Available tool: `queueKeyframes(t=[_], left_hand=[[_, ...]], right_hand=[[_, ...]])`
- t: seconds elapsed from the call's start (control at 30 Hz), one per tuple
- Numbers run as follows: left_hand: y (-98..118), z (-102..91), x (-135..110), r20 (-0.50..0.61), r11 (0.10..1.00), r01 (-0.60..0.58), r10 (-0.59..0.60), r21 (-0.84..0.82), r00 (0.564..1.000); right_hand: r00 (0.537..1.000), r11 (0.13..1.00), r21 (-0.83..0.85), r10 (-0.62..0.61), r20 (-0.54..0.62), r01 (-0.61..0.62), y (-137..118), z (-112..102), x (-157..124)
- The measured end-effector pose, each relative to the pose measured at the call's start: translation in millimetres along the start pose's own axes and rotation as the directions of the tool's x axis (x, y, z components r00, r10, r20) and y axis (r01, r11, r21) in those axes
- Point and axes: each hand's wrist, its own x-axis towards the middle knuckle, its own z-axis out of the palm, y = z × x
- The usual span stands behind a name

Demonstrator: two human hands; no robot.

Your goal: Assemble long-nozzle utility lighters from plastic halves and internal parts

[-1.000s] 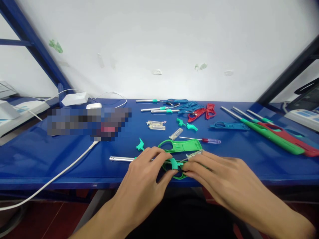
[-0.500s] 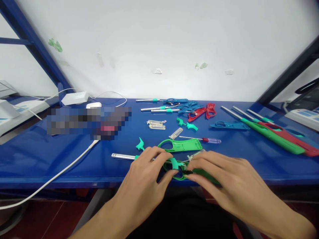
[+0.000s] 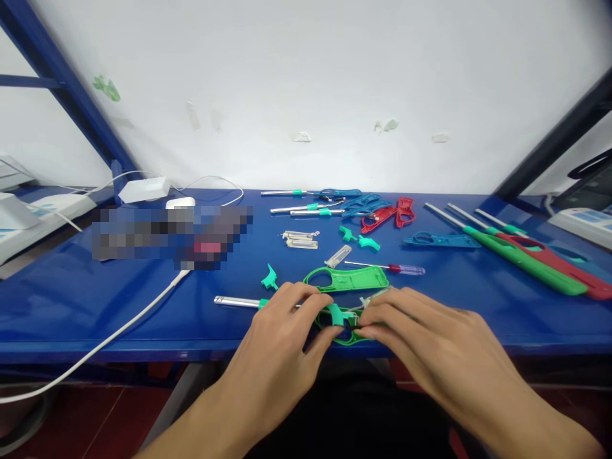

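Observation:
Near the desk's front edge, my left hand (image 3: 287, 331) is closed, with a teal trigger (image 3: 337, 315) pinched between thumb and index finger. My right hand (image 3: 425, 338) pinches a small dark part (image 3: 352, 323) right beside the trigger; its kind is mostly hidden by the fingertips. Both hands work over a green lighter shell half (image 3: 351, 339), whose handle end is covered by my right hand. A metal lighter tube (image 3: 239, 301) with a teal collar sticks out left of my left hand. A clear fuel tank (image 3: 375, 298) shows above my right fingertips. Another green shell half (image 3: 361, 278) lies just behind.
A screwdriver (image 3: 406, 269), clear tanks (image 3: 301, 243) and loose teal triggers (image 3: 270, 277) lie beyond my hands. Red shell halves (image 3: 379, 218) and blue ones are farther back. Assembled lighters (image 3: 526, 258) rest at right. A white cable (image 3: 143, 328) crosses the left side.
The teal trigger has turned slightly between my left fingers. My right hand has shifted a little, and the shell's handle end is now hidden beneath it.

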Motion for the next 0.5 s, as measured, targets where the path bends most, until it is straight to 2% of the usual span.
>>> queueKeyframes(t=[0.37,0.5], left_hand=[[0.9,-0.1,-0.7,-0.005,1.000,-0.010,0.010,0.006,1.000],[1.0,0.3,0.4,-0.002,1.000,-0.005,0.005,0.002,1.000]], right_hand=[[0.991,0.966,0.239,0.116,-0.066,-0.097,1.0,3.4,1.4],[0.996,0.975,0.208,0.081,-0.023,-0.074,1.3,2.7,0.5]])
